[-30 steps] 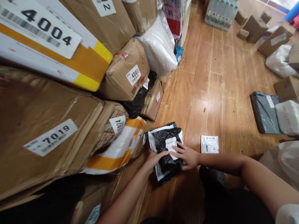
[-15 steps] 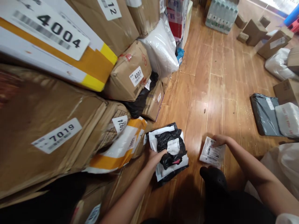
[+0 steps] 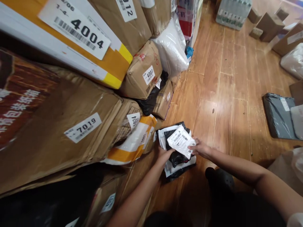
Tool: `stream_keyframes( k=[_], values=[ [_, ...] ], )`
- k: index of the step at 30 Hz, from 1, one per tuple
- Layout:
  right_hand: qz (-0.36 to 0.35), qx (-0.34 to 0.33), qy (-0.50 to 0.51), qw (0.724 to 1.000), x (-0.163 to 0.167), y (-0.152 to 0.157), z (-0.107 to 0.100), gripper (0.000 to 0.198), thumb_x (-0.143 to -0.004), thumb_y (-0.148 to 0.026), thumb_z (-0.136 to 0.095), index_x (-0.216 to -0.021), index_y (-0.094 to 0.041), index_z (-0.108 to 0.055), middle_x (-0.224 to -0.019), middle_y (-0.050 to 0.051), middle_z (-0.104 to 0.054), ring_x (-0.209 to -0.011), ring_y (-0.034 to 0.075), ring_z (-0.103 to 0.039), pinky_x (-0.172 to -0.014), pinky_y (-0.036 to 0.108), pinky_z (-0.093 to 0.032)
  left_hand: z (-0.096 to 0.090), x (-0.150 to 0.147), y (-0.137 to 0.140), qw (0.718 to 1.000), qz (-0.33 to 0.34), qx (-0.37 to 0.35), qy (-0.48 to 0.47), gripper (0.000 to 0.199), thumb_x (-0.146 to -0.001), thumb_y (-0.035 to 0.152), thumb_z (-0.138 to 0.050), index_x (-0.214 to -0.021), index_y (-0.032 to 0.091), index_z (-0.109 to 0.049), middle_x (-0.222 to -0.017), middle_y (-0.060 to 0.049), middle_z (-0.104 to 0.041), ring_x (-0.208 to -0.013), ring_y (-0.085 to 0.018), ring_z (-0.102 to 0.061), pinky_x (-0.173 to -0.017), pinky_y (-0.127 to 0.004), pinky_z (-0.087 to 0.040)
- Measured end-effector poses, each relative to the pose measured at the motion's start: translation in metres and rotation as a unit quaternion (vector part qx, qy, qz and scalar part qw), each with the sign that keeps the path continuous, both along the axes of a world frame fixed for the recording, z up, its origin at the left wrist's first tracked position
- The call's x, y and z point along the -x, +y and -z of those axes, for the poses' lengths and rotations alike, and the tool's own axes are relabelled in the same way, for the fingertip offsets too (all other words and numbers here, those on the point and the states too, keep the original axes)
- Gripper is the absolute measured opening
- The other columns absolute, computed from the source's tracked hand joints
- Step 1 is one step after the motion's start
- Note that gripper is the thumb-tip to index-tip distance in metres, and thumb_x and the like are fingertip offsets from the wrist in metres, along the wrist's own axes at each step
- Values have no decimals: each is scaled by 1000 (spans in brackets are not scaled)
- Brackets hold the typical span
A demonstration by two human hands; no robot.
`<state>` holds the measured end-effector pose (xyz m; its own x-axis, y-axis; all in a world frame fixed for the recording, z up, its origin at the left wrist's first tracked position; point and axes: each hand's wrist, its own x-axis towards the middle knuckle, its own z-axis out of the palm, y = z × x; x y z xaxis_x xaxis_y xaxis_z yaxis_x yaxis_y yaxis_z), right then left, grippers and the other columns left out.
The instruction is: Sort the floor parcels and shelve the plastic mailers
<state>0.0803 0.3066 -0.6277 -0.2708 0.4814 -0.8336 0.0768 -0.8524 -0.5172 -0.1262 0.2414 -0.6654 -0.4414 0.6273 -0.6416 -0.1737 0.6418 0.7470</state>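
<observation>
My left hand [image 3: 165, 155] grips a stack of flat mailing bags from its left side, thumb on top. In that stack a black plastic parcel [image 3: 176, 160] lies over a white mailing bag [image 3: 169, 170], with more black plastic beneath. My right hand [image 3: 200, 148] pinches the right edge of a small white labelled packet [image 3: 181, 141]. This packet lies across the top of the black parcel, its printed label facing up, close to my left thumb. The fingers under both items are hidden.
Labelled cartons rise on the left, among them a carton marked 7019 [image 3: 82, 127] and a box marked 4003 [image 3: 148, 75]. An orange-and-white bag [image 3: 132, 143] juts out near my left arm. Rightward on the wooden floor [image 3: 213, 94] lies a dark grey parcel [image 3: 278, 116]; bottled water [image 3: 233, 14] stands farther off.
My right hand has carried the white packet left from above the floor onto the black parcel. My left hand keeps hold of the stack. The view has shifted slightly left.
</observation>
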Motion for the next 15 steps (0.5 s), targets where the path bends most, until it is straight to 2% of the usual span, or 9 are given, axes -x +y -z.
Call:
stream_keyframes(
  k=[3,7,9,12,15],
  values=[
    [-58,-20,-39,997,-8,1,6,48,-56,-36,-95,-87,-17,-63,-78,0,-74,-68,15,-70,-58,25,-57,3,1,-2,999,-11,37,10,97,-62,16,-91,-145,15,-40,-156,-23,-48,-145,-32,-47,-123,-44,-37],
    [-158,-23,-28,987,-10,-1,15,43,-56,-39,-95,-82,-14,-72,-78,2,-76,-70,16,-69,-65,27,-58,1,1,-3,999,-9,52,1,83,-76,22,-82,-146,17,-39,-159,-20,-45,-149,-30,-43,-124,-41,-35],
    [-166,-39,-47,984,-3,-9,21,40,-60,-40,-92,-85,-14,-74,-81,3,-77,-74,18,-70,-71,30,-59,-3,3,-4,998,-12,59,-7,75,-84,27,-75,-147,15,-38,-160,-21,-44,-149,-31,-42,-124,-43,-35],
    [-139,-52,-109,983,14,-26,30,40,-75,-46,-82,-96,-14,-71,-96,8,-78,-87,23,-73,-81,36,-60,-7,6,-7,998,-9,63,-20,67,-90,35,-68,-146,15,-39,-158,-19,-47,-145,-29,-48,-121,-39,-39],
    [-144,-81,-181,969,28,-37,34,45,-79,-50,-76,-104,-15,-66,-112,15,-74,-108,31,-70,-96,45,-57,-8,12,-12,998,12,38,-43,70,-87,31,-72,-147,18,-38,-158,-16,-48,-143,-26,-50,-120,-35,-41]
  ],
)
